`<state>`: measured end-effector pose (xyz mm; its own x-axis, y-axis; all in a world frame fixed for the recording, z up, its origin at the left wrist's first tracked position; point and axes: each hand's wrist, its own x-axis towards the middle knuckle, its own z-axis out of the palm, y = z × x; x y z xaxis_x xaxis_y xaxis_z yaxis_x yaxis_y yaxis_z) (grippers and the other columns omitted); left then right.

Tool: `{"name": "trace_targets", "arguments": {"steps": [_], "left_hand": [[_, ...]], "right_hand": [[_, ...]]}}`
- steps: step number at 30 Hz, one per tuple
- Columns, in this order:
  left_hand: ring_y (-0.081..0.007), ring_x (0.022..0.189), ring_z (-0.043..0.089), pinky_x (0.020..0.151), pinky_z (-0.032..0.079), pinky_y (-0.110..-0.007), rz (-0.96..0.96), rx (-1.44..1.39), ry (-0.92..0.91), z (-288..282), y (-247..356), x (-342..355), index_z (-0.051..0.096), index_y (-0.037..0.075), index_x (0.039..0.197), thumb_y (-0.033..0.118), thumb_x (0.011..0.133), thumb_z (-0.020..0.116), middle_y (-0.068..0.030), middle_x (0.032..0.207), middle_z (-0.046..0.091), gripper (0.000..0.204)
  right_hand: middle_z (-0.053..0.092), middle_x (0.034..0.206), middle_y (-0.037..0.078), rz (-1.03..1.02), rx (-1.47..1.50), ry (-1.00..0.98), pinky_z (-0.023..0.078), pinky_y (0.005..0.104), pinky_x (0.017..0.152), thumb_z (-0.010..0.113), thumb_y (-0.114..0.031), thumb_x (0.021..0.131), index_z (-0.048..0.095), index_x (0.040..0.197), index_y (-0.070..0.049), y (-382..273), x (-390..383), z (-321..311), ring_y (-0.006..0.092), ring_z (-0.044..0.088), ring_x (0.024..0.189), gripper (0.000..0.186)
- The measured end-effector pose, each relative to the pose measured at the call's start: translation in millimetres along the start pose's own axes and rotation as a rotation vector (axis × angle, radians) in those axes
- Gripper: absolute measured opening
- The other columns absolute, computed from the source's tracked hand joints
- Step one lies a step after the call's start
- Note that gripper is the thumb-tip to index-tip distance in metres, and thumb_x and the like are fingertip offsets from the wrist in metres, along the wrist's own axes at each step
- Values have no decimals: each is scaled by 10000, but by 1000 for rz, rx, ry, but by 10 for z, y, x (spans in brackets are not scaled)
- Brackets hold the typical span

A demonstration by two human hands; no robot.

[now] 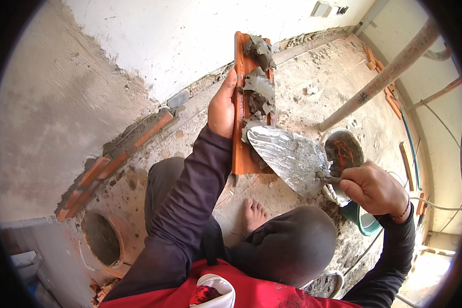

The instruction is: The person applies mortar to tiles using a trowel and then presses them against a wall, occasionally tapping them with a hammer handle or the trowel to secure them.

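My left hand [222, 108] grips a long orange-brown tile [246, 161] by its left edge, holding it upright in the picture with lumps of grey mortar [259, 90] along its face. My right hand [372, 190] is closed around the handle of a metal trowel [287, 156], whose mortar-smeared blade lies over the tile's lower part, its tip at a mortar lump. Just beyond that hand is a round bucket [357, 146] with grey crust and something reddish inside, partly hidden, and below it a green container [367, 226].
Tile pieces [154, 128] line the base of the left wall [61, 102]. A pink bucket of mortar [100, 238] stands at lower left. A diagonal pole [380, 72] rises at right, near loose tile strips [392, 102] and cables. My bare foot [255, 214] rests on the dusty floor [308, 61].
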<state>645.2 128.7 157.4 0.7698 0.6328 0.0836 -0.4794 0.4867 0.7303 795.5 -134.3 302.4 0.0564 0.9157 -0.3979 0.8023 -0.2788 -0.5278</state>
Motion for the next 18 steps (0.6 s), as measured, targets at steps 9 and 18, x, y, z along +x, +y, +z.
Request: {"name": "trace_targets", "arguments": {"steps": [9, 18], "left_hand": [[-394, 1155, 620, 939, 565, -496, -198, -427, -368, -495, -90, 174, 329, -17, 1492, 443, 1089, 250, -293, 1323, 555, 616], [-275, 1200, 613, 1054, 486, -392, -111, -291, -250, -353, 13, -68, 436, -35, 1438, 407, 1088, 367, -191, 1350, 584, 568]], "right_hand": [[497, 562, 181, 89, 88, 83, 415, 429, 520, 566, -164, 929, 537, 685, 9, 311, -211, -68, 363, 518, 509, 302], [517, 608, 211, -110, 78, 105, 411, 456, 588, 551, -179, 951, 577, 739, 2, 258, 430, 125, 395, 514, 578, 280]]}}
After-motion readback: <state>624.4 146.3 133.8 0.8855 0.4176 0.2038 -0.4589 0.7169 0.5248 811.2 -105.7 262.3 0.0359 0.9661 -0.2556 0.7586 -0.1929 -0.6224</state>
